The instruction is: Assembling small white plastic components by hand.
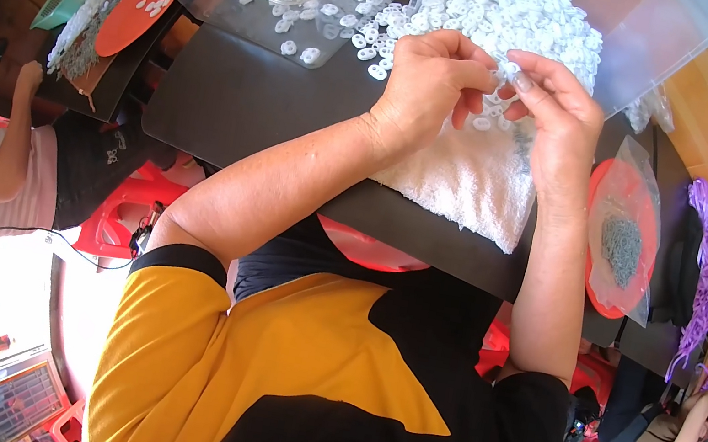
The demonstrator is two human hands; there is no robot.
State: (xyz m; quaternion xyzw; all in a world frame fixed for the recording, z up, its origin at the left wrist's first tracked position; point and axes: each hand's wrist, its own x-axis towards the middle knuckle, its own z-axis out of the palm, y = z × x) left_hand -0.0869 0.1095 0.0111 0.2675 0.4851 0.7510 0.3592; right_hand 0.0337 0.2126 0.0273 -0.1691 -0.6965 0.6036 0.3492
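Between the fingertips of both hands is a small white plastic piece, held above the table. My left hand pinches it from the left, its fingers bent. On the other side my right hand grips it with thumb and forefinger. Just beyond the hands rises a big heap of similar white oval pieces. Beneath them a white towel lies on the dark table, with a few pieces at its far edge. The fingers partly hide the held piece.
A clear plastic bin with white pieces stands far left. At right, a red plate holds a bag of grey small parts; purple ribbons hang beyond. One person sits at left, another at lower right.
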